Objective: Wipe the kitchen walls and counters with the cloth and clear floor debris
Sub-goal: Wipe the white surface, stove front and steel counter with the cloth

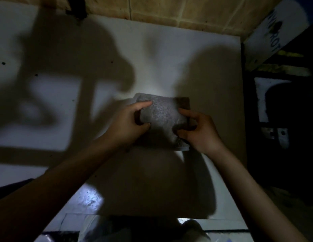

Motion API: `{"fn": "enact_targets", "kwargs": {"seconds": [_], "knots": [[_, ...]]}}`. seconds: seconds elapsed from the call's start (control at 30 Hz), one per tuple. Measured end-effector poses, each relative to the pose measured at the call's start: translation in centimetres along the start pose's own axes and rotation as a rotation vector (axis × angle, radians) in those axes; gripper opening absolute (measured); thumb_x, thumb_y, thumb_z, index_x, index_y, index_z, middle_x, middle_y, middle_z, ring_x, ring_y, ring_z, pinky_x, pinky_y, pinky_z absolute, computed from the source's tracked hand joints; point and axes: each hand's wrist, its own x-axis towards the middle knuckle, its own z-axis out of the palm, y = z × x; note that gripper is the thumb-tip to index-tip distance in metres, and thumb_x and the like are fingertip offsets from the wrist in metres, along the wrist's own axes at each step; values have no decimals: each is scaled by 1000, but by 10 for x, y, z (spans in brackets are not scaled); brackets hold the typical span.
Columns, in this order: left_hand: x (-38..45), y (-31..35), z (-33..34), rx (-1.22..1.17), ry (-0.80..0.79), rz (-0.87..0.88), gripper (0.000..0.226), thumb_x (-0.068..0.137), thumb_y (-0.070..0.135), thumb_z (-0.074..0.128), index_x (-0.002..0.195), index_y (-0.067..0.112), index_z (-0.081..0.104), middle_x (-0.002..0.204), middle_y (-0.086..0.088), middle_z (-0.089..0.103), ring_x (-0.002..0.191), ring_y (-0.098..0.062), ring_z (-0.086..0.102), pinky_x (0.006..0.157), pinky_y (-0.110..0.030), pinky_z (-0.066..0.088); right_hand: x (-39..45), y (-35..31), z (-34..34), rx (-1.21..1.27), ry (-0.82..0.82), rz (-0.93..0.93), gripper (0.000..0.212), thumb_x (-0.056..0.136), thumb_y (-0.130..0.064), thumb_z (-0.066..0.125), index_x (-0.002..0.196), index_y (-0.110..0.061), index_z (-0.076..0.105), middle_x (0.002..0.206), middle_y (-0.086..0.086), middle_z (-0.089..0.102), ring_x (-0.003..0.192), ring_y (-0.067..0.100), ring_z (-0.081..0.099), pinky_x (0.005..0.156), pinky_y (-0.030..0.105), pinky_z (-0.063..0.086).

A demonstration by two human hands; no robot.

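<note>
Cloth: a grey, nubby cloth (162,117), folded to a thick pad, was held over the middle of the white table (195,55), between the two hands; whether it touched the surface could not be told.
Left hand: the left hand (129,124) was seen at the cloth's left edge, its forefinger laid along the far edge and its thumb curled under the near side, so that the edge was pinched between them.
Right hand: the right hand (199,131) was seen at the cloth's right edge, the fingers (185,113) curled round the edge and the thumb pressed in on the near corner; the cloth was gripped there.
Cloth's dark edge: a darker brown strip (184,102) was shown at the far right corner of the cloth, just beyond the right fingers.
Table: the white surface was crossed by heavy shadows, with a bright patch of reflected light (90,198) near the left forearm.
Far wall: tan tiles (187,11) with pale joints were seen beyond the table's far edge.
Right side: a white board with dark lettering (274,32) was tilted at the far right, above a dark, dim area whose contents could not be made out.
Near edge: pale floor tiles (222,224) and a blurred light shape were seen below the table's near edge.
</note>
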Motion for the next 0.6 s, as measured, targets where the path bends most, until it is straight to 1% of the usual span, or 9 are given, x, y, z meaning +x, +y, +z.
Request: {"fn": "enact_targets", "kwargs": {"seconds": [0.07, 0.13, 0.2, 0.27, 0.3, 0.37, 0.43, 0.47, 0.6], "knots": [[-4, -1, -5, 9, 3, -39, 64, 69, 9, 76, 128, 21, 56, 123, -4, 62, 116, -16, 56, 100, -31, 44, 0, -4, 3, 3, -11, -5, 67, 73, 2, 73, 134, -14, 51, 117, -8, 54, 113, 13, 56, 100, 33, 47], [-5, 0, -9, 40, 15, -76, 65, 66, 17, 75, 127, 25, 56, 122, -5, 62, 115, -19, 57, 101, -35, 44, -2, -7, 6, 5, -20, -8, 68, 72, 3, 73, 134, -16, 51, 121, -4, 57, 100, 16, 62, 95, 35, 50], [-8, 5, -12, 64, 3, -108, 64, 66, 20, 74, 127, 25, 56, 123, -6, 62, 114, -17, 55, 100, -31, 43, -5, -10, 5, -21, -29, -12, 69, 72, 3, 72, 134, -18, 51, 120, 0, 59, 75, 3, 56, 84, 30, 50], [-14, 11, -13, 86, -8, -114, 67, 62, 28, 66, 128, 22, 56, 122, -5, 62, 109, -12, 54, 94, -23, 40, -12, -11, 4, -46, -37, -13, 69, 71, 2, 71, 133, -21, 52, 120, 3, 61, 65, -4, 45, 76, 25, 46], [-19, 15, -13, 88, -3, -111, 69, 61, 31, 65, 128, 19, 56, 120, -4, 61, 106, -12, 54, 90, -22, 40, -16, -13, 3, -65, -41, -6, 69, 71, 1, 71, 133, -22, 51, 120, 5, 62, 64, -5, 43, 74, 24, 44], [-31, 22, -11, 60, 5, -129, 66, 66, 30, 70, 129, 19, 55, 120, -2, 59, 103, -16, 57, 87, -26, 45, -26, -15, -1, -109, -53, 26, 69, 73, -1, 71, 135, -23, 49, 116, 10, 63, 65, -3, 44, 73, 22, 41], [-41, 29, -10, 42, -4, -181, 63, 73, 14, 74, 131, 23, 53, 126, -4, 58, 104, -23, 60, 90, -34, 50, -38, -20, -2, -168, -76, 63, 70, 76, -3, 70, 137, -25, 46, 114, 14, 63, 73, 8, 50, 74, 24, 43], [-46, 31, -9, 47, -8, -199, 63, 74, 9, 74, 132, 24, 52, 127, -5, 58, 105, -24, 60, 91, -35, 51, -44, -22, -3, -195, -85, 72, 70, 77, -3, 70, 138, -26, 45, 118, 13, 62, 78, 11, 50, 74, 27, 45], [-62, 45, -16, 58, -19, -258, 61, 75, 9, 74, 131, 25, 53, 126, -5, 59, 101, -23, 61, 82, -21, 45, -66, -34, -8, -243, -88, 101, 70, 76, -4, 70, 137, -28, 46, 134, 1, 52, 77, 10, 47, 75, 28, 46]]}}
